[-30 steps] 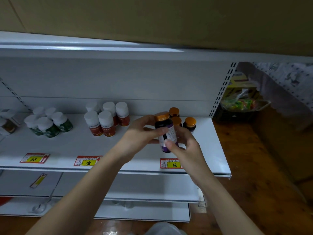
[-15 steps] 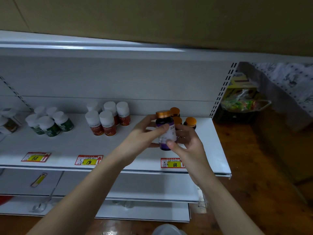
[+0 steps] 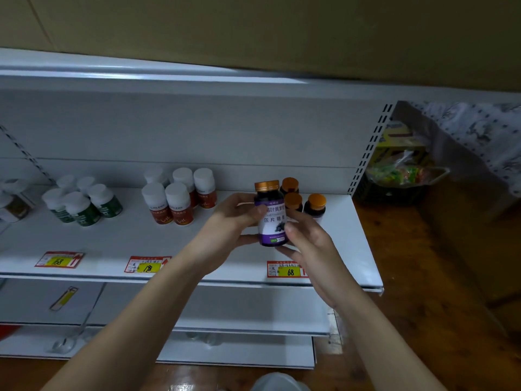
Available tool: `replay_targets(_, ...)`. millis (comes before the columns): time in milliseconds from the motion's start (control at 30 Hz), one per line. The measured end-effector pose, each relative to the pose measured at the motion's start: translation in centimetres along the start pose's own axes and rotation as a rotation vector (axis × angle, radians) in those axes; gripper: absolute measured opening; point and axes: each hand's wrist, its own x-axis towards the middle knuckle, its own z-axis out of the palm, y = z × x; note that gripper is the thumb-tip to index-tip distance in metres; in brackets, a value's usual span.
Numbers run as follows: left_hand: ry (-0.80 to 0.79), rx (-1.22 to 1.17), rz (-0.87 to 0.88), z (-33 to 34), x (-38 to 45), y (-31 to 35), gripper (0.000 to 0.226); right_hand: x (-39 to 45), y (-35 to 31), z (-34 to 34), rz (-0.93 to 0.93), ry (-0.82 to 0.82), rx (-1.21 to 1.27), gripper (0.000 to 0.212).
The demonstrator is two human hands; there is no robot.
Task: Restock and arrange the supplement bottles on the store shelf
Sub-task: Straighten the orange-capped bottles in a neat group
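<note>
A dark purple-labelled supplement bottle with a copper-orange screw cap [image 3: 271, 214] stands upright between a person's two hands, above the front half of a white metal store shelf [image 3: 349, 249]. The left hand [image 3: 229, 224] grips its left side, thumb across the label and fingers curled behind; the right hand [image 3: 306, 238] pinches its lower right side. Just behind the right hand stand three matching orange-capped bottles [image 3: 315, 204]. Well left of the left hand sit white-capped bottles with red-orange labels [image 3: 177, 203], then white-capped bottles with green labels [image 3: 84, 206]. A yellow price tag marked 68 [image 3: 286, 270] lies below the hands.
</note>
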Motion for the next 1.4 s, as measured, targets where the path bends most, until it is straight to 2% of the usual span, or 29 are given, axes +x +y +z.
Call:
replay_targets(267,-0.048,0.110,0.014,0.4,-0.7,0.2,0.027,-0.6,0.7,0.3,-0.047,0.018,-0.118,0.035)
replay_targets(400,-0.081,0.146,0.018,0.4,-1.0,0.4,0.038,-0.8,0.8,0.2,-0.094,0.008,-0.248,0.039)
replay_targets(567,-0.104,0.137,0.027,0.4,-1.0,0.5,0.048,-1.0,0.8,0.2,-0.113,0.004,-0.281,0.042)
replay_targets(733,-0.191,0.120,0.055,-0.1,-0.8,0.9,0.050,-0.8,0.0,0.1,-0.168,-0.003,-0.258,0.049)
replay_targets(933,-0.237,0.260,0.253,-0.7,-1.0,2.1,0.055,-0.2,-1.8,0.1,-0.278,0.004,-0.300,0.050)
replay_targets(1100,-0.295,0.301,0.379,-0.4,-1.6,3.6,0.063,0.2,-3.4,0.4,-0.389,-0.010,-0.202,0.045)
replay_targets(1233,-0.329,0.330,0.483,-0.4,-2.0,4.8,0.062,-0.1,-4.4,0.4,-0.555,0.042,-0.349,0.064)
replay_targets(1400,-0.333,0.341,0.524,-0.3,-2.1,5.4,0.060,-0.2,-4.9,0.3,-0.597,0.028,-0.351,0.068)
